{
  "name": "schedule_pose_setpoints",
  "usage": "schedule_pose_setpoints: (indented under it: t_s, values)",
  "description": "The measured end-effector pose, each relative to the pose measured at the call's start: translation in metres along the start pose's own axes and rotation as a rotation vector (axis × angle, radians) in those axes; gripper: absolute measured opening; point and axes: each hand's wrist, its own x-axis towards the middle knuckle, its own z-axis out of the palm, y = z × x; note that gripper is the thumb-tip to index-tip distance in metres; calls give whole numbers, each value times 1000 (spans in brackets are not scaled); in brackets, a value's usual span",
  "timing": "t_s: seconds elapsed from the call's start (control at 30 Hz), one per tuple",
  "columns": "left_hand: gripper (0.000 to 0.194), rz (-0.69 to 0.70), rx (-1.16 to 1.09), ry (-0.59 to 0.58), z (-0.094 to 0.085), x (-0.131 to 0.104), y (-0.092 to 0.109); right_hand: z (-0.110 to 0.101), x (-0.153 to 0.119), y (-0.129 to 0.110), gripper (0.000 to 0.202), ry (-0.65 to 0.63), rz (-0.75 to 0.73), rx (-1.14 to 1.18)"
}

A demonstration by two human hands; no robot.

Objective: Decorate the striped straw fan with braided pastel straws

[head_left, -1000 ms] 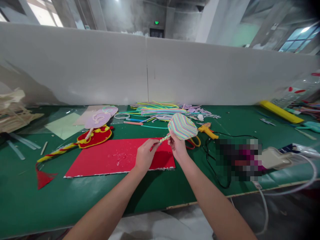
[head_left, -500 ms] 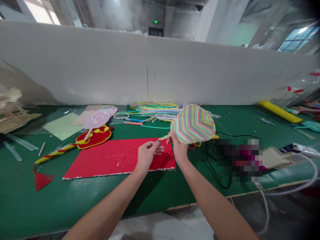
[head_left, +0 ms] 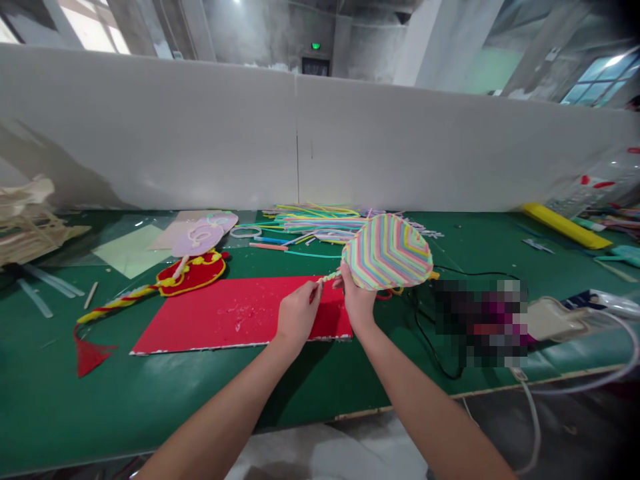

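Note:
A hand fan [head_left: 389, 252] covered in pastel striped pipe cleaners is held up over the table, its face turned toward me. My right hand [head_left: 358, 293] grips it at the lower left edge, where the face meets the handle. Its thin twisted handle [head_left: 331, 275] points left, and my left hand [head_left: 299, 308] pinches the end of it between thumb and fingers. Beneath my left hand lies a red board [head_left: 200, 320] with whitish bits on it.
Left of the board lie a red fan [head_left: 193, 279] with a tasselled twisted handle and a purple fan [head_left: 203, 233]. Loose pipe cleaners [head_left: 310, 220] are piled behind. At right are a yellow bar [head_left: 565, 225] and a black cable [head_left: 430, 347]. A white partition [head_left: 200, 133] stands behind.
My left hand's fingers, spread a moment ago, have closed together around the handle's end. The fan has barely moved; the whole view has shifted slightly.

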Motion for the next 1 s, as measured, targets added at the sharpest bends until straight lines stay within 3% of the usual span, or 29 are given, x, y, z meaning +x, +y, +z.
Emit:
schedule_pose_setpoints:
  t_s: [0.07, 0.17, 0.27, 0.37, 0.47, 0.6, 0.73, 1.0]
  values:
    - [27, -92, -227, -45, 0, 1, 3, 0, -2, -1, 27, 10, -8, -10]
    - [27, -362, -680, -143, -1, 6, 4, -1, -4, -1, 27, -21, -67, -60]
    - [25, -589, -954, -231, -6, 10, 1, -2, -3, -2, 26, -83, -146, -134]
    - [26, -581, -1002, -347, -10, 12, -3, -4, -2, -3, 25, -100, -173, -129]
    - [30, -528, -904, -344, -9, 11, -4, -5, 0, -4, 25, -88, -121, -71]
    - [29, -655, -1044, -398, -6, 8, -3, -5, 1, -4, 24, -97, -101, -59]
    - [19, -784, -1213, -362, -10, 10, -3, -6, 1, -3, 25, -165, -138, -89]
    - [11, -921, -1228, -301, -12, 15, -8, -8, -1, 5, 21, -253, -163, -148]
